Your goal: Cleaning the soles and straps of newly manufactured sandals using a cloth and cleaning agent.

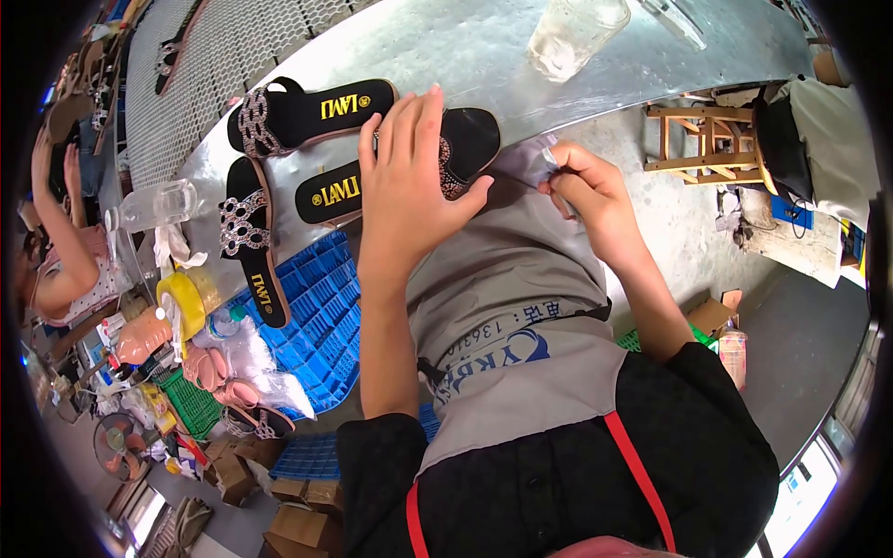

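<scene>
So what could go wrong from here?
The sandal under the left hand lies close to the table edge, so a push could slide it off. The leftmost jewelled sandal on the table appears to overhang above the blue crate; a bump might drop it. The greyish cloth pinched in the right hand might snag on strap beads.

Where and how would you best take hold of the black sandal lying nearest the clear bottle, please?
The black sandal is probably best pinched above and below its heel, coming from the person's side: that end points that way and appears to jut past the edge of the metal table over the blue crate, clear of the jewelled strap.
</scene>
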Tool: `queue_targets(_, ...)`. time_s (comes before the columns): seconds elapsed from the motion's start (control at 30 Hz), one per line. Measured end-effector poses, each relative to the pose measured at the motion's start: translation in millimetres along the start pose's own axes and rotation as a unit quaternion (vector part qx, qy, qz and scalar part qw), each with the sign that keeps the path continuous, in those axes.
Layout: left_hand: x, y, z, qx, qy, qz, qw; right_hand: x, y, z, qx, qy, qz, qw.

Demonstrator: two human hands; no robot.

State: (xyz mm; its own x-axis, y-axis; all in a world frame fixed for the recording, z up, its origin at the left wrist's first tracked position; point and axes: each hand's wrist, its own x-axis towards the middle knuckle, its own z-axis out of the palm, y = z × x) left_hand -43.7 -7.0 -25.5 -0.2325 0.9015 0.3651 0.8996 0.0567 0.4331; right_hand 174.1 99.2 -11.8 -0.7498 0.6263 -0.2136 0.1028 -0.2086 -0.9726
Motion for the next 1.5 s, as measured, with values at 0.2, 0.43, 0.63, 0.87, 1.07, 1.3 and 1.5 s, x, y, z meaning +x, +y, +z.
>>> queue_targets(0.2, 5.0, -11.3, -11.9, 0.021, -0.074, 0.008, 0.997, 9.6, 12.9, 26.4, -0.391, 0.082, -0.209, 0.893)
queue_targets(0.43, 4.6, -13.2, -3.7, -0.002, -0.049, 0.007, 0.999, 11.4, 27.5, 48.0, -0.537, 0.047, -0.179, 0.823)
queue_targets(0.63, 5.3, -16.8, -0.9, 0.012, -0.036, 0.019, 0.999, 13.9, 26.6, 48.3, -0.595, 0.086, -0.194, 0.776)
queue_targets(0.87, 1.2, -18.7, -3.7, 0.013, -0.044, 0.016, 0.999, -22.1, 22.7, -2.1, -0.594, 0.14, -0.067, 0.789)
queue_targets(1.07, 5.8, -14.8, -5.8, 0.017, -0.044, 0.018, 0.999, -13.7, 18.6, 21.1, -0.324, 0.09, -0.124, 0.934)
queue_targets(1.3, 1.9, -15.7, -2.7, 0.01, -0.038, 0.012, 0.999, 11.6, -2.4, 49.7, -0.591, 0.048, -0.131, 0.795)
queue_targets(1.5, 2.4, -15.1, -1.3, 0.001, -0.028, 0.01, 1.0, 3.4, -4.0, 54.2, -0.617, 0.049, -0.116, 0.776)
